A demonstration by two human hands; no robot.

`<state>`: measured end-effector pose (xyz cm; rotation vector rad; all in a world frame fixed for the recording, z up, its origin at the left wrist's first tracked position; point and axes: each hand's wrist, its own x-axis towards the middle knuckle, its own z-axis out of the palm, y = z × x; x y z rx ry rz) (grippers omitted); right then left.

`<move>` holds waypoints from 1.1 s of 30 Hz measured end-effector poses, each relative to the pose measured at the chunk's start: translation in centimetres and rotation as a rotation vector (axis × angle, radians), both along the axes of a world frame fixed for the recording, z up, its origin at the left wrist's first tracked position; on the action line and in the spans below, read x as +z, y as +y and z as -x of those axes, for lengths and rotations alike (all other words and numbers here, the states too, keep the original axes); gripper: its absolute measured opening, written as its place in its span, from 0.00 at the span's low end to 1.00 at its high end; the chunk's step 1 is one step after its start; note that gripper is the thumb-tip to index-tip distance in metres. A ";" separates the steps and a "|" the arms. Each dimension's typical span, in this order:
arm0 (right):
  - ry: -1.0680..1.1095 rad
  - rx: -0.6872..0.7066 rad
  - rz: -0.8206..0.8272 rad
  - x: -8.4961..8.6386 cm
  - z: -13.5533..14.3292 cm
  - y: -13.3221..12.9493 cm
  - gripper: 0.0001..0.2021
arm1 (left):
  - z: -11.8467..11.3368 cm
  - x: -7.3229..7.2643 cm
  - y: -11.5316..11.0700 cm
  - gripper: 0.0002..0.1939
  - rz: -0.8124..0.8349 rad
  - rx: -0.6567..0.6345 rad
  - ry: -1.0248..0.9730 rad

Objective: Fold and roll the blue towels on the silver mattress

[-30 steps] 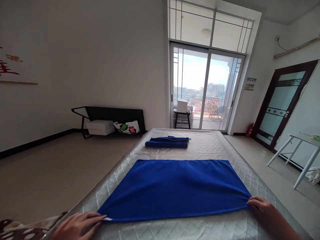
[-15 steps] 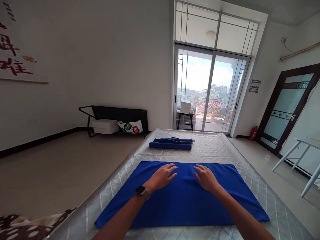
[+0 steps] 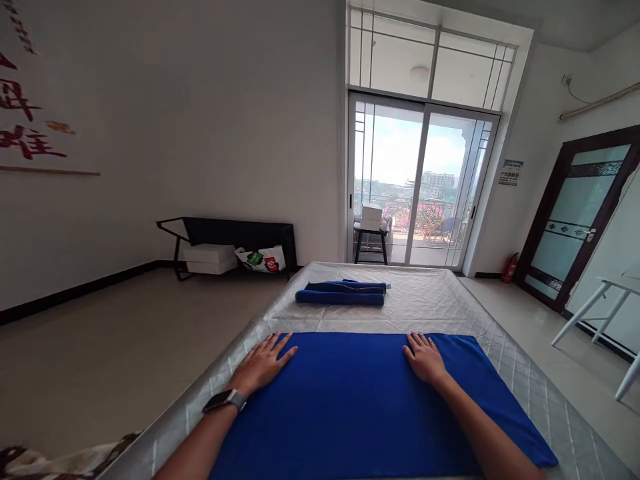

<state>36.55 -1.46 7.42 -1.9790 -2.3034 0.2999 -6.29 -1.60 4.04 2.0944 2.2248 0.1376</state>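
Note:
A blue cloth [image 3: 345, 407] lies spread flat on the silvery quilted mattress [image 3: 425, 293]. My left hand [image 3: 263, 363], with a dark watch on its wrist, rests at the cloth's far left corner, fingers spread and palm down. On the far edge, right of the middle, my right hand [image 3: 424, 357] lies flat with its fingers extended. Neither hand grips anything. Beyond the spread cloth sits a rolled or folded blue cloth bundle [image 3: 343, 293], which neither hand touches.
A black bench-like frame [image 3: 240, 233] with white boxes [image 3: 207, 259] and a printed bag [image 3: 263, 259] stands by the wall. White table legs [image 3: 583, 313] are at the right. A brown patterned fabric [image 3: 70, 460] shows at lower left.
My left hand has moved outward to the left and come down on the cloth. My right hand has shifted slightly right, its fingers now flat. The view has tilted a little.

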 end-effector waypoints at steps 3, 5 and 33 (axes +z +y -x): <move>-0.061 -0.131 0.016 0.2 -4.7 0.0 0.31 | 0.2 0.3 -0.2 0.38 0.006 0.019 0.001; -0.098 -0.222 0.017 0.3 -7.7 -0.1 0.32 | -0.2 0.6 -0.3 0.38 0.000 0.030 -0.007; 0.132 0.257 -0.117 -0.3 15.3 -1.3 0.27 | -0.1 -1.6 0.7 0.36 -0.098 0.052 -0.014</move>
